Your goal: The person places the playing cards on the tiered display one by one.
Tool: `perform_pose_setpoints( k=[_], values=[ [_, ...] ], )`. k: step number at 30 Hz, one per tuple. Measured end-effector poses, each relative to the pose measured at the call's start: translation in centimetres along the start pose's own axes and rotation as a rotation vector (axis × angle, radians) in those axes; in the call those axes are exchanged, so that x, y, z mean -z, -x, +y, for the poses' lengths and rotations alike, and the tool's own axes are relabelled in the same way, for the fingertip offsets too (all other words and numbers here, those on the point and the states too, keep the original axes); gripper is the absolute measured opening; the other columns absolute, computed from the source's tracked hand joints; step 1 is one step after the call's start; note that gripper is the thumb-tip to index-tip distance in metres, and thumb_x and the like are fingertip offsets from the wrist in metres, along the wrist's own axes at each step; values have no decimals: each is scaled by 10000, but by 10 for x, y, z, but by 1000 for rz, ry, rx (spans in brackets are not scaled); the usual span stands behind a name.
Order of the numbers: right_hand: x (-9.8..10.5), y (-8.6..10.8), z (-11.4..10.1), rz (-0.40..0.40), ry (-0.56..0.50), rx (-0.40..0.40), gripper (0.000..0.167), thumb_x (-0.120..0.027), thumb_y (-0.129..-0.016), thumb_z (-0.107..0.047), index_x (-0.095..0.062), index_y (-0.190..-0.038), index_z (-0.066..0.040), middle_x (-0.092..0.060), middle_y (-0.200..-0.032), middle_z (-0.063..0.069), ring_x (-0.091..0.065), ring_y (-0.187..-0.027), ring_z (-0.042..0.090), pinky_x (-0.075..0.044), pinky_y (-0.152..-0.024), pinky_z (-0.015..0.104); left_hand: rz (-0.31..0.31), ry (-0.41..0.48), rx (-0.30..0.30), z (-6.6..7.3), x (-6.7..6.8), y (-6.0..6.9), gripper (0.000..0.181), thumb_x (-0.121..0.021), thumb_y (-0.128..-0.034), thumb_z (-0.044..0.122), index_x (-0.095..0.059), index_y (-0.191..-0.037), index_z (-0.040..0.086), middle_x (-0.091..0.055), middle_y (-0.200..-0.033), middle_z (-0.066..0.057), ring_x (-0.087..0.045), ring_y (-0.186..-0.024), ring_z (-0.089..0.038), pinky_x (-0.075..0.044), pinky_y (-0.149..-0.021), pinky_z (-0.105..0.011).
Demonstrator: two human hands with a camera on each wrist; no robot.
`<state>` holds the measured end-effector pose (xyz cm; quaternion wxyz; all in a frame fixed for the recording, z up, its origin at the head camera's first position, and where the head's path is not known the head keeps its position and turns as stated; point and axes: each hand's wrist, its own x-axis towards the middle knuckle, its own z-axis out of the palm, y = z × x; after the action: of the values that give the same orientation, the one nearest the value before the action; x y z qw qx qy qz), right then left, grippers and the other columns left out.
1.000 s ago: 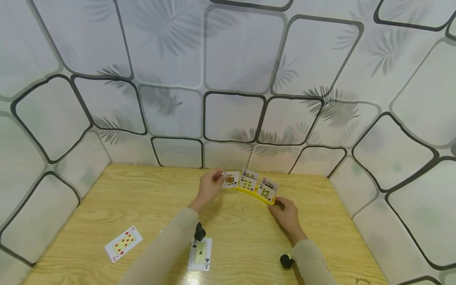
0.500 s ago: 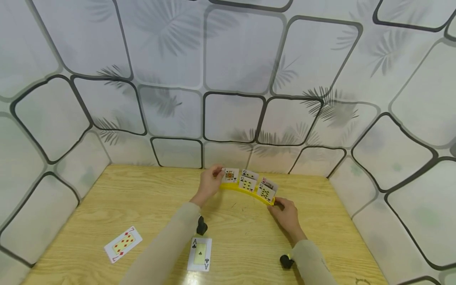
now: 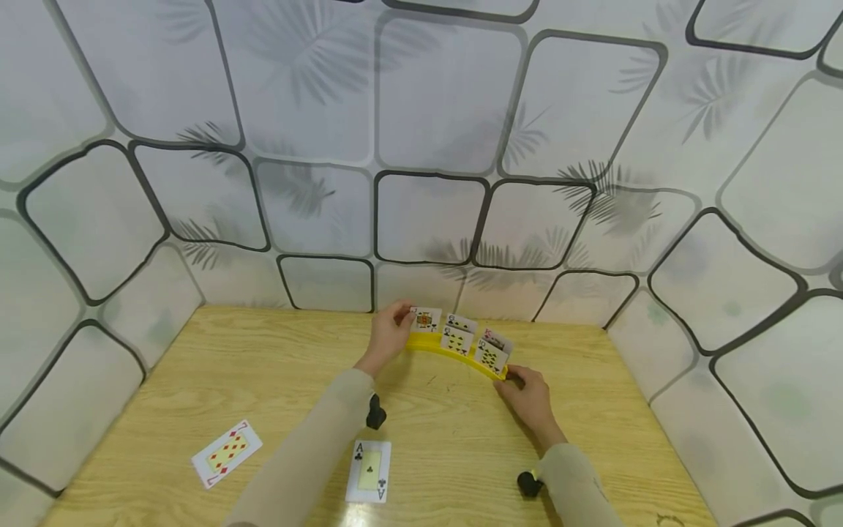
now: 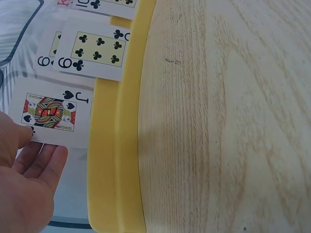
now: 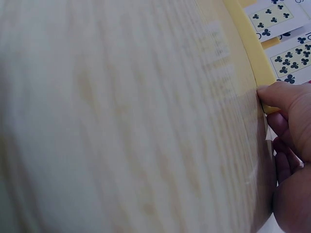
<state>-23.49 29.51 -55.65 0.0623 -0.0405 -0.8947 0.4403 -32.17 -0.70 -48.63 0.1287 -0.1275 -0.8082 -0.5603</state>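
A curved yellow card holder (image 3: 428,342) stands near the back of the table. My left hand (image 3: 388,337) pinches the left edge of a jack of spades (image 4: 51,114) between thumb and fingers. The jack is upright at the holder's left part; whether its lower edge sits in a slot is unclear. To its right stand a six of clubs (image 4: 97,52) with another card behind it, then a ten of clubs (image 5: 294,59) with a king (image 3: 497,337) partly hidden behind. At the holder's right end, my right hand (image 3: 529,399) pinches the yellow edge, thumb in front.
On the wooden table (image 3: 448,454), a seven of diamonds (image 3: 227,454) lies face up at the left. An ace of clubs (image 3: 369,471) lies near the front, beside my left sleeve. A patterned wall (image 3: 428,219) rises right behind the holder.
My left hand has raised the jack slightly and moved it back, from in front of the holder's left part to behind its front edge. The right hand has stayed in place.
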Motion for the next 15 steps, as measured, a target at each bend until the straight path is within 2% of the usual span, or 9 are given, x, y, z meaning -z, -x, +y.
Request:
perform_pose_setpoints(
  k=[4,15],
  values=[
    [0,0,0,1,6,-1,467,-775,-964,-180,-655,-1360,39,-651,-1352,235,-519,-1380,409,-368,-1206,612,-1,2,-16,-2,0,-1,191,-644,-1031,26,-716,-1200,-25,-751,-1082,-206,-681,-966,-334,-583,-888,-459],
    [0,0,1,5,10,-4,463,-776,-963,-184,-660,-1353,37,-652,-1343,232,-506,-1379,408,-351,-1210,621,-14,-29,-15,-2,-2,-3,194,-643,-1032,25,-722,-1204,-18,-758,-1068,-192,-675,-933,-299,-577,-846,-407]
  ],
)
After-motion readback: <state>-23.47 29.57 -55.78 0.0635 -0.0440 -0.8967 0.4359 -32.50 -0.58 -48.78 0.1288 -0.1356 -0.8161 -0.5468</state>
